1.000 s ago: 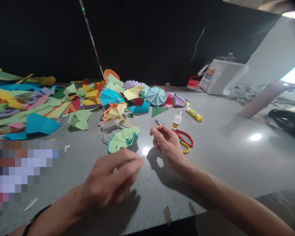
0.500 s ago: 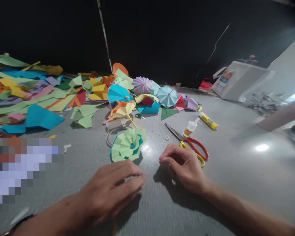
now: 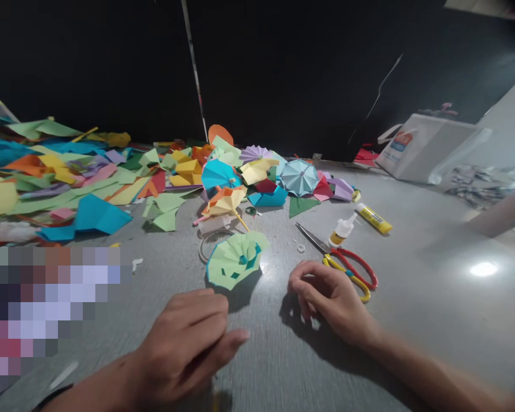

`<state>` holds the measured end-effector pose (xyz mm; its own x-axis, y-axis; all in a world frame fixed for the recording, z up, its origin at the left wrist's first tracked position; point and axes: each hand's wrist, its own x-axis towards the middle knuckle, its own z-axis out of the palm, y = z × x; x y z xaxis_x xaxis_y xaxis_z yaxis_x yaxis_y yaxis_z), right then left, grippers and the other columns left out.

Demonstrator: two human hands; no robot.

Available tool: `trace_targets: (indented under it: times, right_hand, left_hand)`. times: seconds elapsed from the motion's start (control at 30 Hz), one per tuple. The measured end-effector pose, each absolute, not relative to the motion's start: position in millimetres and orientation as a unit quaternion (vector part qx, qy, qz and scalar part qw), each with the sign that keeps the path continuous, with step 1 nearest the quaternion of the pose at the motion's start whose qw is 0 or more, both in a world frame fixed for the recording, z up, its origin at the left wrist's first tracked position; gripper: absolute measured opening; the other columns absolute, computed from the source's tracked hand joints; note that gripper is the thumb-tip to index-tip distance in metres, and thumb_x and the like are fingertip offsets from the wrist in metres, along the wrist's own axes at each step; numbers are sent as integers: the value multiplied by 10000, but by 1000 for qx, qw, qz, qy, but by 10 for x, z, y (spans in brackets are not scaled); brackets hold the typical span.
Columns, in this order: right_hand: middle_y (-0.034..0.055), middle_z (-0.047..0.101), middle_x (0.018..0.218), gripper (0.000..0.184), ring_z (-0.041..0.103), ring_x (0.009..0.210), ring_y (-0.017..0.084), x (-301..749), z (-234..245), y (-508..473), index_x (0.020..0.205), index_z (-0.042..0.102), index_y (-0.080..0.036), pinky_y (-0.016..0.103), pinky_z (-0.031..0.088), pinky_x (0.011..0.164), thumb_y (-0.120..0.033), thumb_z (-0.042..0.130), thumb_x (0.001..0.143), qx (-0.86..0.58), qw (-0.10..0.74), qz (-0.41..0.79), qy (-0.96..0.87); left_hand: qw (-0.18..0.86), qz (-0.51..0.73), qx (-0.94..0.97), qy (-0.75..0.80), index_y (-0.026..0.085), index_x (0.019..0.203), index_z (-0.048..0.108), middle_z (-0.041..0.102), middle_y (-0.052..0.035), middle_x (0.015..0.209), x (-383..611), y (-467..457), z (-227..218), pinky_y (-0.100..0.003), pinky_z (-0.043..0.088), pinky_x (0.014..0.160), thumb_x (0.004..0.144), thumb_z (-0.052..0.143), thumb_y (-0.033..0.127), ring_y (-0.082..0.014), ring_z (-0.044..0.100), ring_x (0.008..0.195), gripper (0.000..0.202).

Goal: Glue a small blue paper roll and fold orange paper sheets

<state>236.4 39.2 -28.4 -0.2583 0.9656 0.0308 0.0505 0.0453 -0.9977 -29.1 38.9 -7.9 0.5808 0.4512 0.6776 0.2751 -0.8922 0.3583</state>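
Note:
My left hand [image 3: 189, 337] rests palm down on the grey table [image 3: 412, 297], fingers folded in and thumb out; whatever is under them is hidden. Just beyond it lies a light green pleated paper umbrella [image 3: 236, 260] with a blue centre, not touched. My right hand [image 3: 330, 297] sits to its right, fingers curled towards the thumb, with nothing visible in them. Its knuckles are close to the scissors [image 3: 347, 269] with red and yellow handles. A small white ring [image 3: 301, 248] lies between the umbrella and the scissors.
A small glue bottle [image 3: 342, 230] and a yellow glue tube [image 3: 373, 218] lie behind the scissors. Folded paper umbrellas and coloured paper scraps [image 3: 111, 183] cover the back left. A white box [image 3: 424, 149] stands at the back right. A thin ring [image 3: 210, 240] lies behind the green umbrella.
My right hand came down from above the scissors to the table and curled in. My left hand drew back towards me. The green umbrella now lies more opened out.

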Motion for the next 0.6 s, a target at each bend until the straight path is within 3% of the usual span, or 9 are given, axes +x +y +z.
trace_targets:
  times: [0.13, 0.3, 0.4, 0.53, 0.6]
  right_hand:
    - [-29, 555, 628, 302, 514, 502, 80, 2370, -283, 384, 911, 622, -180, 186, 403, 463, -468, 703, 951, -438, 415, 539, -588]
    - [-29, 563, 621, 298, 518, 499, 86, 2365, -286, 373, 927, 614, -182, 192, 418, 470, -471, 679, 959, -434, 411, 537, -596]
    - [-35, 561, 598, 287, 513, 490, 89, 2349, -283, 385, 935, 611, -185, 192, 415, 468, -465, 673, 958, -430, 413, 541, -594]
    - [-43, 558, 587, 283, 508, 477, 86, 2332, -292, 401, 949, 613, -185, 188, 415, 460, -459, 684, 944, -428, 415, 547, -588]
    - [-45, 555, 590, 285, 510, 471, 86, 2330, -303, 408, 946, 614, -187, 188, 419, 452, -462, 689, 939, -427, 419, 545, -587]
  left_hand:
    - [109, 461, 840, 266, 191, 726, 459, 509, 32, 672, -286, 430, -60, -230, 402, 550, 961, 577, 20, -94, 488, 591, 314]
    - [6, 481, 808, 339, 190, 843, 582, 622, 13, 810, -396, 658, 110, -234, 487, 676, 953, 640, 101, -115, 605, 721, 154]
    - [-62, 425, 801, 417, 210, 911, 651, 678, 13, 856, -650, 867, 245, -243, 472, 664, 965, 646, 194, -126, 610, 691, 57]
    - [-108, 291, 797, 519, 213, 876, 705, 738, 1, 886, -1173, 1175, 351, -245, 438, 614, 955, 613, 264, -133, 606, 610, 132]
    - [-148, 227, 793, 546, 204, 870, 740, 749, -34, 849, -1411, 1333, 369, -252, 388, 575, 923, 628, 277, -190, 632, 660, 144]
